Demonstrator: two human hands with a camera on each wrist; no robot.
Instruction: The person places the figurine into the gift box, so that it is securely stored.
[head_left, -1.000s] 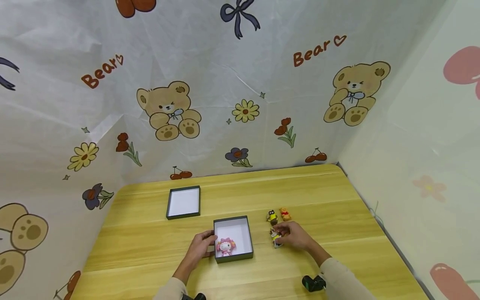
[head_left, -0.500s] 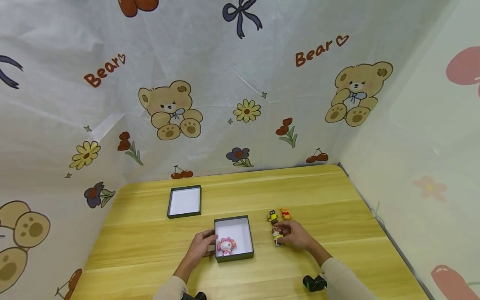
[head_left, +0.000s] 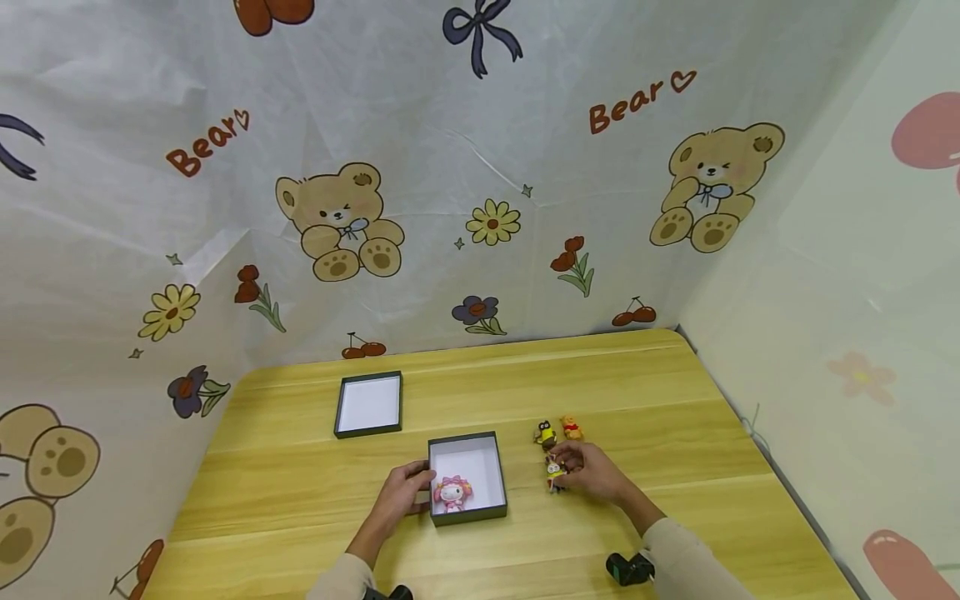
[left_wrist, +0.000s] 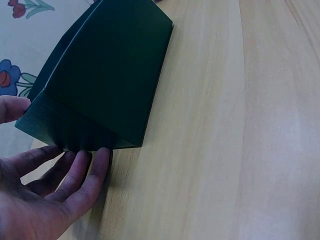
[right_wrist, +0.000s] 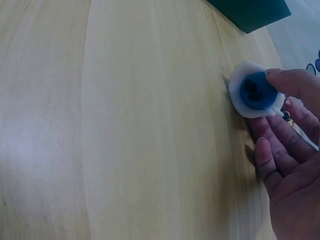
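While my left hand [head_left: 401,492] steadies the dark green box [head_left: 467,477] near the front edge of the desk [head_left: 300,467], its fingers [left_wrist: 82,172] lie straight against the box's outer wall and the thumb sits at the rim, so that grip is relaxed, pressing rather than clasping; inside the box, at its front left corner, stands a pink-haired figurine [head_left: 452,492]; my right hand [head_left: 592,472] rests on the desk just right of the box, fingertips pinching a small yellow figurine [head_left: 555,476], whose white-and-blue underside [right_wrist: 255,92] shows in the right wrist view, touching the wood; two more figurines, a dark yellow one [head_left: 545,434] and an orange bear [head_left: 572,427], stand just behind that hand, side by side; the box lid [head_left: 368,404] lies open-side up farther back towards the left; a bear-print cloth [head_left: 337,217] hangs behind the desk.
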